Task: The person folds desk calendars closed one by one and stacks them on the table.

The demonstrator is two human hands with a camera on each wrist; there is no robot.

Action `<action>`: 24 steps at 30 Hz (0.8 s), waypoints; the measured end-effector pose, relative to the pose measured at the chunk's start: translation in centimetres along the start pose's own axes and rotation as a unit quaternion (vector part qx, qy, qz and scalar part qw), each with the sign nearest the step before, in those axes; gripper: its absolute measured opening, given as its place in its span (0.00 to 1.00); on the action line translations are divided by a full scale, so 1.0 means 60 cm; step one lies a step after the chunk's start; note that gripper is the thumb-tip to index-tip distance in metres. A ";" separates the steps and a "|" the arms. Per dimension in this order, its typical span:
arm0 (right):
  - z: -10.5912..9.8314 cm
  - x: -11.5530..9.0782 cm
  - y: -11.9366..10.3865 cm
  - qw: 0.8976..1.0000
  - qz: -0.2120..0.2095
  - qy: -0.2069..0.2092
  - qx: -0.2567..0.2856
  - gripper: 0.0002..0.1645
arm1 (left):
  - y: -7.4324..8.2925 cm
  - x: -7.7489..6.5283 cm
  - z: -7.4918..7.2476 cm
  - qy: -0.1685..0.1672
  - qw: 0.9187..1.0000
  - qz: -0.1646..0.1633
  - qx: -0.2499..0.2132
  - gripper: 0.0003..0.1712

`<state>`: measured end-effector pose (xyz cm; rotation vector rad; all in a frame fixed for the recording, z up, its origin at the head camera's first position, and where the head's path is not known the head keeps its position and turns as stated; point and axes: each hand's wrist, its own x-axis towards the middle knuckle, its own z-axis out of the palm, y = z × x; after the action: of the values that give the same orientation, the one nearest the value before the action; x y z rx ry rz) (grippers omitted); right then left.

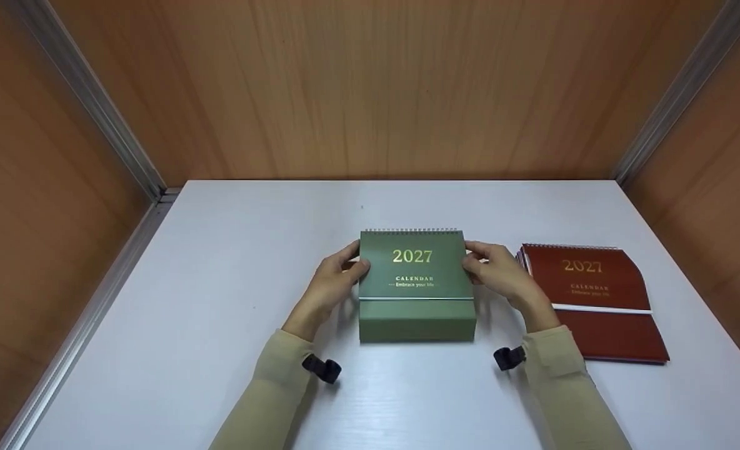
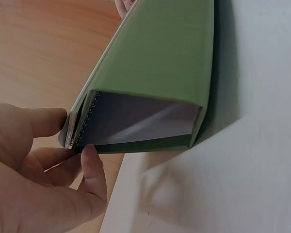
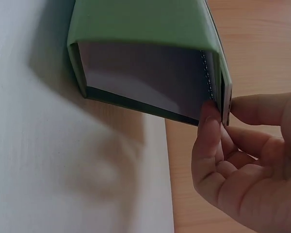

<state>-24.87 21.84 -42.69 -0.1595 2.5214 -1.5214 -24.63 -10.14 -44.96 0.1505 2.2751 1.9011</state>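
A green 2027 desk calendar [image 1: 416,269] with a wire spiral along its top edge is in the middle of the head view, its gold-lettered cover facing up toward me. My left hand [image 1: 332,278] pinches its left side near the top, and my right hand [image 1: 498,272] pinches the right side at a similar height. Both wrist views show the calendar's folded stand [image 2: 155,53] as a hollow box open at the ends. Thumb and fingers of the left hand [image 2: 43,170] and right hand [image 3: 252,165] meet at the spiral-side corners.
A red 2027 desk calendar [image 1: 601,281] lies on the right of the white table [image 1: 189,300], partly behind my right wrist and sleeve. Wood-grain panels [image 1: 370,87] with metal frame strips enclose the back and sides.
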 end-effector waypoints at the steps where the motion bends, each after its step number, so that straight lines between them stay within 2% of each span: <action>1: 0.000 0.001 0.001 1.000 0.000 0.000 0.000 0.32 | -0.001 0.001 0.000 0.000 1.000 -0.001 0.003 0.36; 13: 0.007 0.010 0.016 1.000 -0.002 0.004 -0.024 0.31 | -0.015 0.005 0.003 -0.004 1.000 -0.025 0.017 0.37; 24: 0.014 0.009 0.018 0.999 -0.002 0.004 -0.038 0.31 | -0.020 0.005 0.006 -0.027 0.998 -0.046 0.014 0.39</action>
<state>-25.17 21.49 -44.08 -0.1689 2.5875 -1.4321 -24.82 -9.96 -46.21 0.0983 2.2332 1.7983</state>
